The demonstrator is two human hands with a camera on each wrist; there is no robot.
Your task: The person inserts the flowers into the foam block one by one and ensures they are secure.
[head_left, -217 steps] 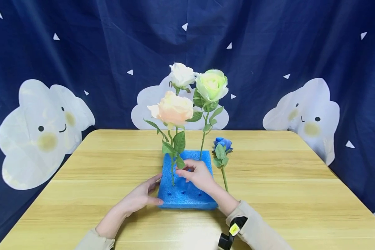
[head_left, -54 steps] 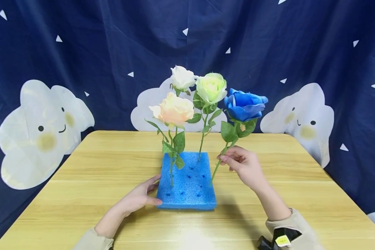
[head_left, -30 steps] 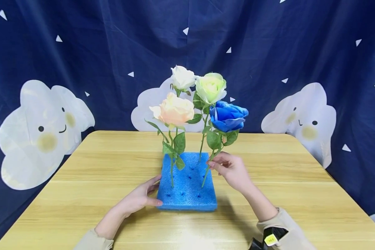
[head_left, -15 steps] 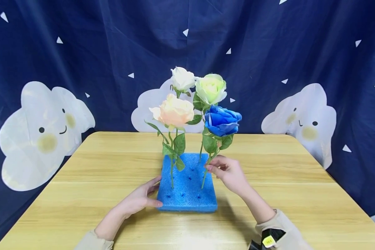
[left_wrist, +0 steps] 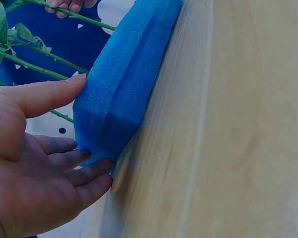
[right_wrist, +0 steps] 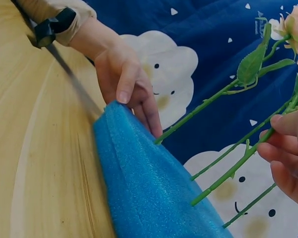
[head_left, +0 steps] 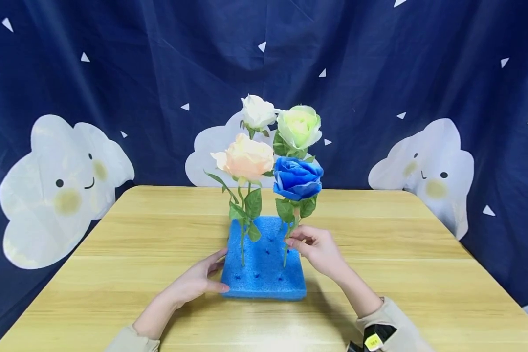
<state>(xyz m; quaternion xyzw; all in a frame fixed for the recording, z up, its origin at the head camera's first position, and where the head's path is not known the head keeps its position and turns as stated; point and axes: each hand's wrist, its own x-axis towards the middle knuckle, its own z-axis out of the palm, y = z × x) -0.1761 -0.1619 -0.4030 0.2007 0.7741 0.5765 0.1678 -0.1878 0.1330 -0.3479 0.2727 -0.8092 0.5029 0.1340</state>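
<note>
My right hand [head_left: 319, 249] pinches the stem of an artificial blue rose [head_left: 297, 178] between thumb and fingers. In the right wrist view the lower end of that stem [right_wrist: 233, 171] goes into the blue foam block [right_wrist: 149, 183]. At the block's front left corner, my left hand [head_left: 198, 278] rests with its thumb near the top edge and its fingers against the side, as the left wrist view shows. A peach rose [head_left: 245, 156], a white rose [head_left: 258, 112] and a pale green rose [head_left: 299, 127] also stand in the foam.
Several small holes mark the top of the foam. The block sits on a wooden table [head_left: 400, 274]. Behind it hangs a dark blue curtain [head_left: 356, 58] with smiling white clouds [head_left: 427, 171].
The blue rose, lying right of the block at first, was picked up by my right hand and its stem put into the foam. Lately its bloom has swung left and lower. My left hand stays put.
</note>
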